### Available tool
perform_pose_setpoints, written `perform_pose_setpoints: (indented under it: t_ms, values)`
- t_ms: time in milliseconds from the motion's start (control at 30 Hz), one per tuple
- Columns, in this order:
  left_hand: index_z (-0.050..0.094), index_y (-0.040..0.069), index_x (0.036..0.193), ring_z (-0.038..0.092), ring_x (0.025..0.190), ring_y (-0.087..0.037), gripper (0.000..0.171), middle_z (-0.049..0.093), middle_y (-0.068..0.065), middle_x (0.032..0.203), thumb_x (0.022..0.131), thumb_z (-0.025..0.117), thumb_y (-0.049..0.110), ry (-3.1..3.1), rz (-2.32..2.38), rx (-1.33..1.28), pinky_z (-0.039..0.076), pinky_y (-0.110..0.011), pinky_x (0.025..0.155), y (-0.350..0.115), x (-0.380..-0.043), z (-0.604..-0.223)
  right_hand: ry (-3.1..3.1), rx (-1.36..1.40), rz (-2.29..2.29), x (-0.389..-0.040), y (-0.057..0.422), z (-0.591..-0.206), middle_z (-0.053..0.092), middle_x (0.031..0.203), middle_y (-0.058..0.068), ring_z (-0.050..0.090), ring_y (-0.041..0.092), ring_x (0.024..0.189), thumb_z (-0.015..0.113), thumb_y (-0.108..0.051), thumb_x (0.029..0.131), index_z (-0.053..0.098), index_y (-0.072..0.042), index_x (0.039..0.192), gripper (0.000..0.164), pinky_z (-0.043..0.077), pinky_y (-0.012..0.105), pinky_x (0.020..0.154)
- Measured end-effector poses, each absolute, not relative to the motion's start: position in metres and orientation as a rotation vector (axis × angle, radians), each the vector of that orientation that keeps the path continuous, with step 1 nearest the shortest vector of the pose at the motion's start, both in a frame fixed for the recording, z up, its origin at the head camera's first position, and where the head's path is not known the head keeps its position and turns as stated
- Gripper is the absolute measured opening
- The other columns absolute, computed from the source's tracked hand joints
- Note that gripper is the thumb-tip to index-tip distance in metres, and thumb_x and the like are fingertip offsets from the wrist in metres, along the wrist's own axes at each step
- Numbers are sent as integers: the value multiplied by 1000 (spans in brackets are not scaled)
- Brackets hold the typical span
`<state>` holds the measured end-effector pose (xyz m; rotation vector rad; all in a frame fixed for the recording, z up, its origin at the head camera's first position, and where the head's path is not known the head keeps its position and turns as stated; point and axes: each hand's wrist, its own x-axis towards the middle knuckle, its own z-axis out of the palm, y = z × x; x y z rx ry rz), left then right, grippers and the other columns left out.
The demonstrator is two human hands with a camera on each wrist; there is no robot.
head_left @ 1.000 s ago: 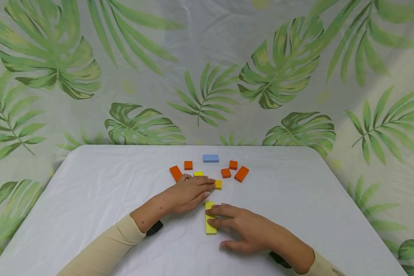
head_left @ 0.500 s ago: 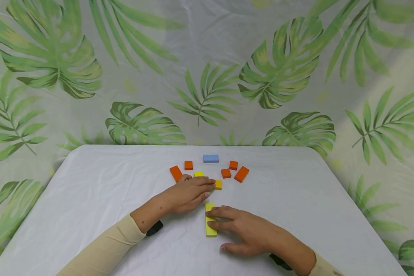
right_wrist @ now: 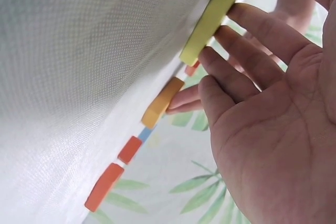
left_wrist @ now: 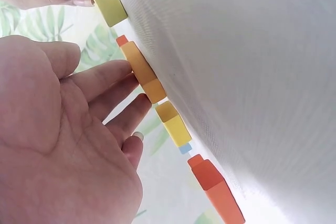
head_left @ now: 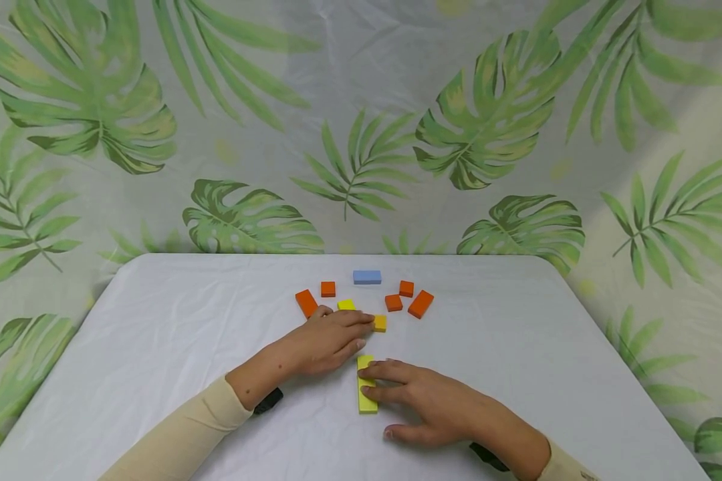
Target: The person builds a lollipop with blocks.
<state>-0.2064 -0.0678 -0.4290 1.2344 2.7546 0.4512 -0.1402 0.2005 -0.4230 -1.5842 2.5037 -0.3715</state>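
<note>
A long pale-yellow block (head_left: 368, 404) lies lengthwise on the white-covered table, and the fingertips of my right hand (head_left: 430, 404) press on its top, fingers nearly straight and thumb apart to the side. Farther forward, my left hand (head_left: 327, 337) lays its extended fingers on an amber block (head_left: 380, 324), hiding most of it. In the left wrist view the fingertips touch that amber block (left_wrist: 139, 66) flat on the table. Just beyond the left hand a bright yellow block (head_left: 345, 304) is partly covered.
Behind the hands lie a blue block (head_left: 367, 277), a long orange-red block (head_left: 306, 302) and a small one (head_left: 327, 289) on the left. To the right are two small orange-red blocks (head_left: 394, 303) and a long one (head_left: 421, 304). A leaf-printed curtain (head_left: 361, 167) hangs beyond the table.
The long pale-yellow block has slid slightly toward the person under the right fingertips, mostly in the first half second. The left hand has stayed on the amber block.
</note>
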Motion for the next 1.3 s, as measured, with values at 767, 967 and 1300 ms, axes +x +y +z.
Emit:
perform_pose_setpoints:
  t_ms: [767,967,1300]
  values:
    - [56,19,156,47,148,-17,53,51,4,161,112,50,48,2830,355,1221,38,-44,103,-69,-192,-430,2501,-1591,-379,-139,200,-422,45,164,-1,40,22,154,71,-42,102,59,-18,153,58,41,44,120]
    - [57,18,155,47,148,-17,51,52,3,160,112,50,44,2835,343,1241,39,-43,101,-69,-189,-429,2493,-1582,-394,-140,200,-421,44,165,-1,40,22,154,72,-41,101,59,-19,154,58,40,44,120]
    - [55,18,156,47,149,-18,49,50,3,162,112,50,40,2825,335,1239,38,-44,101,-71,-183,-429,2483,-1564,-399,-141,200,-421,43,166,-1,40,22,154,70,-42,103,58,-19,155,58,41,45,120]
